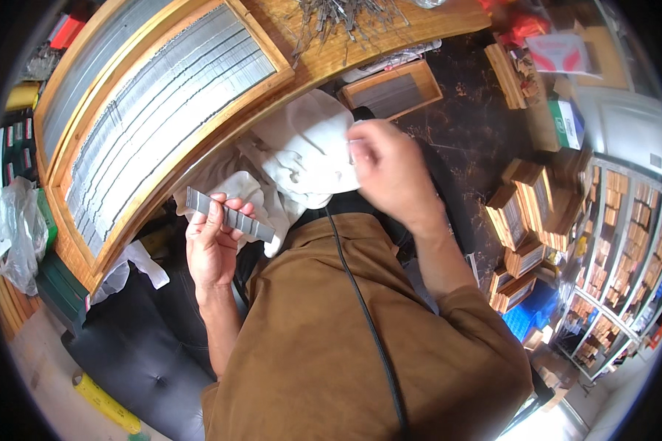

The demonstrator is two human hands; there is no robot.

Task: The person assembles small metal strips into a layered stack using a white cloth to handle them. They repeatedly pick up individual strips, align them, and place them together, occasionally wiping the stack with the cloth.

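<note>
My left hand point(212, 246) is closed around a short row of flat grey metal pieces point(248, 223), thumb on top and fingers beneath. The row lies at a slant above a white cloth point(309, 140) draped over my lap. At the cloth's right side, my right hand point(393, 173) is raised with its fingers curled into a pinch. Motion smears the fingertips, and whatever small thing they hold I cannot make out. Beyond the left hand, a wood-framed tray point(283, 73) on the bench carries long rows of thin grey metal pieces.
Loose dark metal strips point(349, 18) lie heaped on the wooden bench point(419, 29). Below its edge is a smaller wooden tray point(432, 82). A plastic bag point(16, 239) hangs at left, above a black seat point(143, 360). Stacked wooden trays point(518, 220) and a filled rack point(610, 242) stand right.
</note>
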